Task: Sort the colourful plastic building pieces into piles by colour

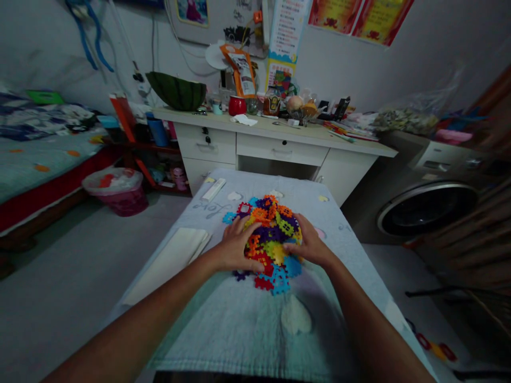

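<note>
On the cloth [247,324] lies a heap of plastic pieces [272,234], many colours mixed together. The left hand [235,246] and the right hand [312,243] stand at its two sides like walls, I think so that the loose pieces stay together and do not slide apart. Both hands are wide, with thumb and fingers well separated. The heap lies between them, under and beside the fingers; some pieces lie outside, toward the person. Some fingertips are hidden in the dim view, so whether they press any single piece, I cannot tell.
</note>
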`<state>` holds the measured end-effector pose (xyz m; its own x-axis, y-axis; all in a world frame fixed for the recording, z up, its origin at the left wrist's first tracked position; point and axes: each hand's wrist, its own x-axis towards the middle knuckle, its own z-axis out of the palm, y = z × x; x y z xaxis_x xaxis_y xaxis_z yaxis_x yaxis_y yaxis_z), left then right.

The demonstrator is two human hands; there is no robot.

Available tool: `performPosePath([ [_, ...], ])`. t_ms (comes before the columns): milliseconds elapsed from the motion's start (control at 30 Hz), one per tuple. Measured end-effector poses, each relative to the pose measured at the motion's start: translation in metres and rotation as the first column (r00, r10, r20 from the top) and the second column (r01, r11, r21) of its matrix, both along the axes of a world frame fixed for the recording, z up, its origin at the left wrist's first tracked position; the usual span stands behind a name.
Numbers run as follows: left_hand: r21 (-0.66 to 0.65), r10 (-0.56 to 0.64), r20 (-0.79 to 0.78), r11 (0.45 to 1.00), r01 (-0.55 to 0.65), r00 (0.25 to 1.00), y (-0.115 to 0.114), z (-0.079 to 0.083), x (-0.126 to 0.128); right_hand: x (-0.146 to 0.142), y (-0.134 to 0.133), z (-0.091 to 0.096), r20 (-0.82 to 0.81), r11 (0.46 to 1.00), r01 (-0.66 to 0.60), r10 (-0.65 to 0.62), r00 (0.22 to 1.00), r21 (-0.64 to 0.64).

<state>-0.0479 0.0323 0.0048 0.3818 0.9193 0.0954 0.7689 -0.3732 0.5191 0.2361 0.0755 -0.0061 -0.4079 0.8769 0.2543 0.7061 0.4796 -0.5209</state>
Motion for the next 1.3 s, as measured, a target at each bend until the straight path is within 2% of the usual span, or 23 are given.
performPosePath([
  [133, -0.007, 0.033, -0.064, 0.999, -0.034, 0.997, -0.029, -0.019, 0.005, 0.018, -0.027, -0.016, 0.216, 0.989, 0.077, -0.048, 0.975, -0.129],
  [300, 0.026, 0.14, -0.096, 0.99, -0.138, 0.985, -0.035, -0.031, 0.019, 0.013, -0.037, -0.021, 0.221, 0.986, 0.014, 0.024, 0.975, -0.167],
  [467, 0.123, 0.169, -0.06, 0.979, -0.161, 0.984, -0.026, -0.027, 0.026, -0.001, -0.028, -0.014, 0.134, 0.987, -0.01, 0.031, 0.99, -0.158],
  [700, 0.203, 0.147, 0.03, 0.968, -0.15, 0.989, -0.011, -0.024, 0.023, -0.01, -0.017, -0.016, -0.063, 0.999, 0.022, -0.024, 0.998, -0.036],
  [833, 0.243, 0.154, 0.13, 0.953, -0.182, 0.979, 0.003, -0.02, 0.023, -0.024, -0.007, -0.001, -0.13, 0.998, 0.047, -0.052, 0.99, -0.038],
  [1033, 0.201, 0.204, 0.165, 0.951, -0.235, 0.965, 0.031, -0.011, 0.023, -0.046, 0.016, 0.023, -0.158, 0.994, 0.08, -0.091, 0.983, -0.073],
  [1200, 0.173, 0.314, 0.125, 0.927, -0.333, 0.941, 0.04, -0.007, 0.021, -0.051, 0.036, 0.017, -0.27, 0.981, 0.185, -0.194, 0.943, -0.061],
  [1300, 0.185, 0.438, 0.125, 0.871, -0.455, 0.89, 0.038, -0.013, 0.018, -0.049, 0.044, 0.009, -0.275, 0.977, 0.211, -0.214, 0.937, -0.042],
])
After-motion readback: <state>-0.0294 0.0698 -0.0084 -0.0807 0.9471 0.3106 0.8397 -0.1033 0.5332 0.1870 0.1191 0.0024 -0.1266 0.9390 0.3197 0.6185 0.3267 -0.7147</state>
